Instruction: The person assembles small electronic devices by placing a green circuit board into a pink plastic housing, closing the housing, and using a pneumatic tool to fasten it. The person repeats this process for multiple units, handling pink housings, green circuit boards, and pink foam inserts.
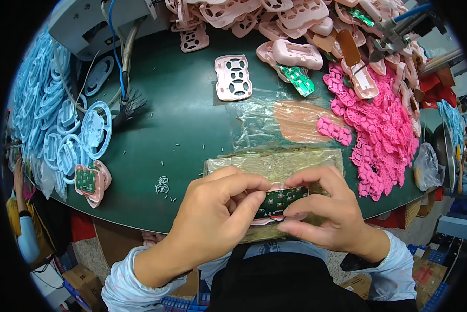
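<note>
Near the table's left edge, a heap of pale blue plastic rings; beside them, small screws. At the near edge, left hand closed, thumb and fingertips pinching the left end of a green circuit board seated in a pink shell. Right hand closed likewise, gripping the right end. Underneath, a wrapped block. Toward the right edge, a pile of bright pink button pads.
</note>
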Tool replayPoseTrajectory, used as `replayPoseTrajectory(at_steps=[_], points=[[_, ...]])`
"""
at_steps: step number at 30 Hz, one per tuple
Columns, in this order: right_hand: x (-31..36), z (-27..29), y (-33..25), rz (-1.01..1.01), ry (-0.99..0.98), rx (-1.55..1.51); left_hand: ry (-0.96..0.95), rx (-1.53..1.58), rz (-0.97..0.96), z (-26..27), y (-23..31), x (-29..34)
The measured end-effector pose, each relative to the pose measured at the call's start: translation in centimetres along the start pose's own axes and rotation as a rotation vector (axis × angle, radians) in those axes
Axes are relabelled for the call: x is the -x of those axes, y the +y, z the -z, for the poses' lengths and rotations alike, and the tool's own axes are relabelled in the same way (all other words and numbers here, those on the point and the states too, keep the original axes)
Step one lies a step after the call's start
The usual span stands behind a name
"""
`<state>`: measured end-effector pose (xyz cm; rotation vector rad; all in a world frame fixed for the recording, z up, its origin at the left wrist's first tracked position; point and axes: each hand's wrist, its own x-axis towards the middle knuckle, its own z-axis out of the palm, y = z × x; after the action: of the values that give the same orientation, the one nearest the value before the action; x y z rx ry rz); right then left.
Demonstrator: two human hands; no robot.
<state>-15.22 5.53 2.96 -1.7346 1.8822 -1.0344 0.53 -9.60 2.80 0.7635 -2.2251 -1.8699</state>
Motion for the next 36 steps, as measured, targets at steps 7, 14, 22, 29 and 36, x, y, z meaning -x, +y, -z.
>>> replayPoseTrajectory(at_steps=[7, 14, 22, 29, 36], points=[[-0.6, 0.3, 0.3, 0.031, -0.083, 0.039, -0.026, 0.038, 0.034, 0.2, 0.0, -0.2], [-0.3, 0.7, -0.1, -0.007, -0.162, 0.040, -0.003, 0.076, 0.067, 0.1, 0.0, -0.1], [-0.6, -0.2, -0.4, -0.034, -0.133, 0.011, -0.005, 0.039, 0.042, 0.1, 0.2, -0.2], [-1.5, 1.2, -0.4, 0.153, -0.203, 0.159, -0.015, 0.050, 0.053, 0.0, 0.0, -0.2], [-1.1, 1.2, -0.2, 0.073, -0.167, 0.122, 0.006, 0.034, 0.026, -0.3, -0.1, 0.0]])
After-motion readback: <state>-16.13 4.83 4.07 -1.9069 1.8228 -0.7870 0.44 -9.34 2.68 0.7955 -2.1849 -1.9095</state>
